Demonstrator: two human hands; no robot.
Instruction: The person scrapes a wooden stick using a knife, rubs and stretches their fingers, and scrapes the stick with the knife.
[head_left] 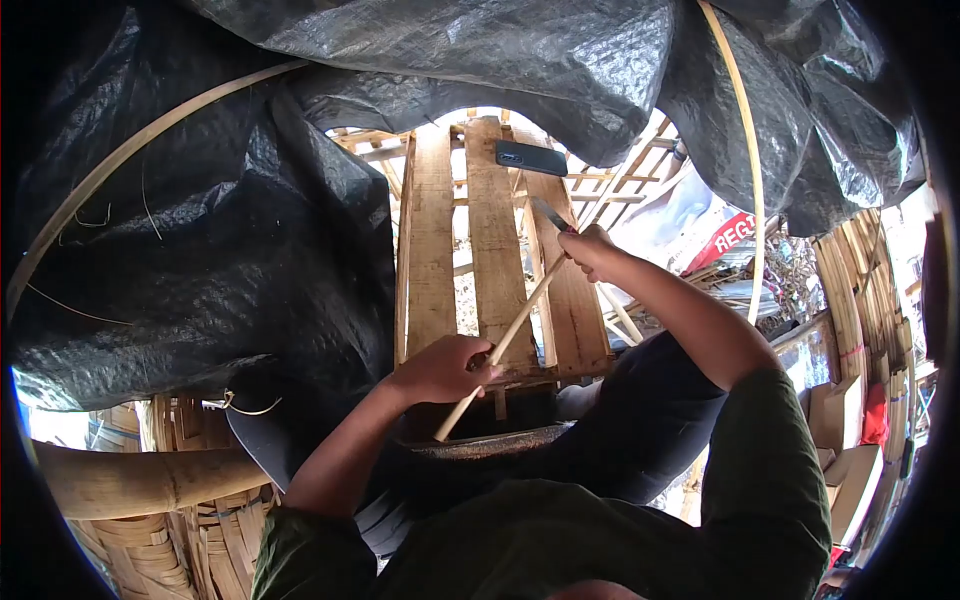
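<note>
A long pale bamboo strip [525,312] slants up and to the right over the planks. My left hand [440,370] is closed around its lower part, and the strip's near end pokes out below the fingers. Farther up, my right hand [592,252] is closed on a knife [549,214], whose blade points up and left. The handle is mostly covered by the fingers. The strip meets my right hand there; I cannot tell whether the fingers also grip it, or whether the pale length beyond is the same piece.
Beneath the strip is a bench of wooden planks [432,240] with gaps between them. A phone [531,158] lies at its far end. Black plastic sheeting [200,250] hangs left and overhead, with a bent bamboo strip [745,110]. A thick bamboo pole [150,480] is at lower left.
</note>
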